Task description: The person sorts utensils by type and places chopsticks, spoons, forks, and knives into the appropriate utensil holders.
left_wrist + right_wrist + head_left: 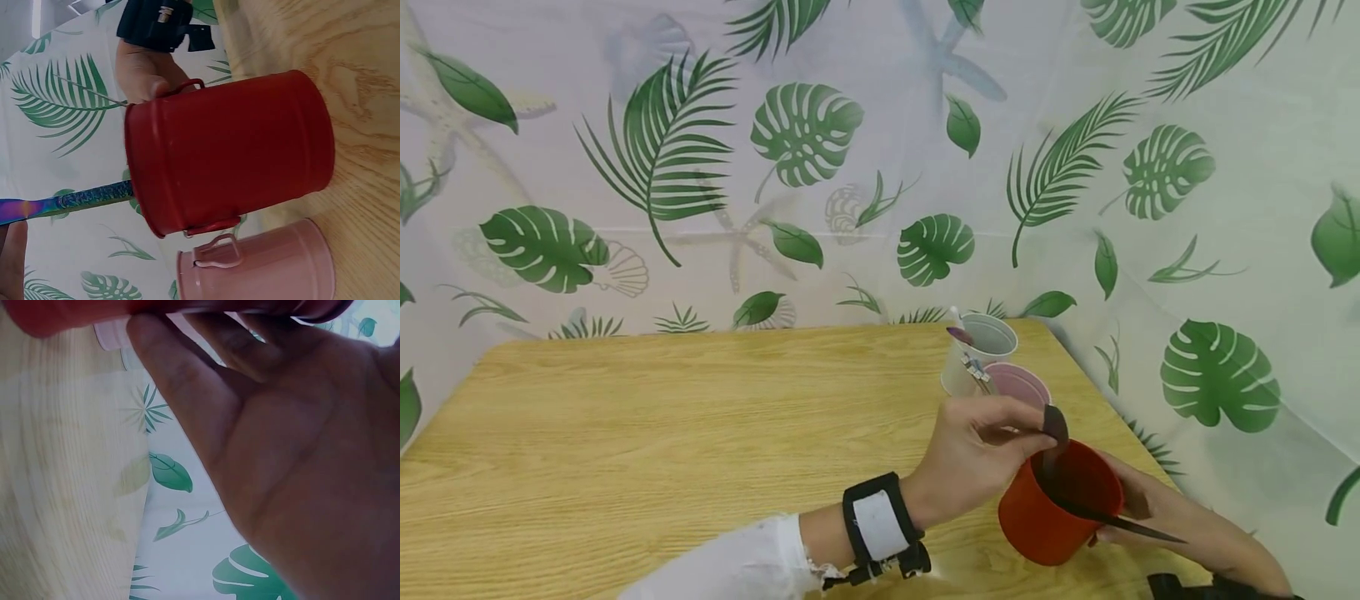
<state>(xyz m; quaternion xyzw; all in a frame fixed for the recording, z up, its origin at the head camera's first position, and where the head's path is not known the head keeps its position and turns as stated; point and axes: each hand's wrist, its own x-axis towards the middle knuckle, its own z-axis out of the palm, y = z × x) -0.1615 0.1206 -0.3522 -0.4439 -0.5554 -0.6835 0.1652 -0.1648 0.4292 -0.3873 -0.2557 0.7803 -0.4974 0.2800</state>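
Observation:
My left hand (970, 450) pinches the broad, dark, rounded end of a spoon-like utensil (1056, 423) between thumb and fingers. Its iridescent, patterned handle (94, 196) runs down into a red metal bucket (1048, 521), where its tip is hidden. Around the far right side of that bucket, my right hand (1150, 500) grips it, tilted, by the wall near a small side handle. A thin dark utensil (1138, 527) leans out over the bucket's right rim; its kind cannot be told. In the right wrist view, the fingers (181, 375) touch the red wall.
Behind the red bucket stand a pink bucket (1026, 385) and a white bucket (1000, 337), close together. Several utensil ends (976, 368) stick up there. The wooden table (662, 433) meets a leaf-printed cloth (865, 208) at the back and right.

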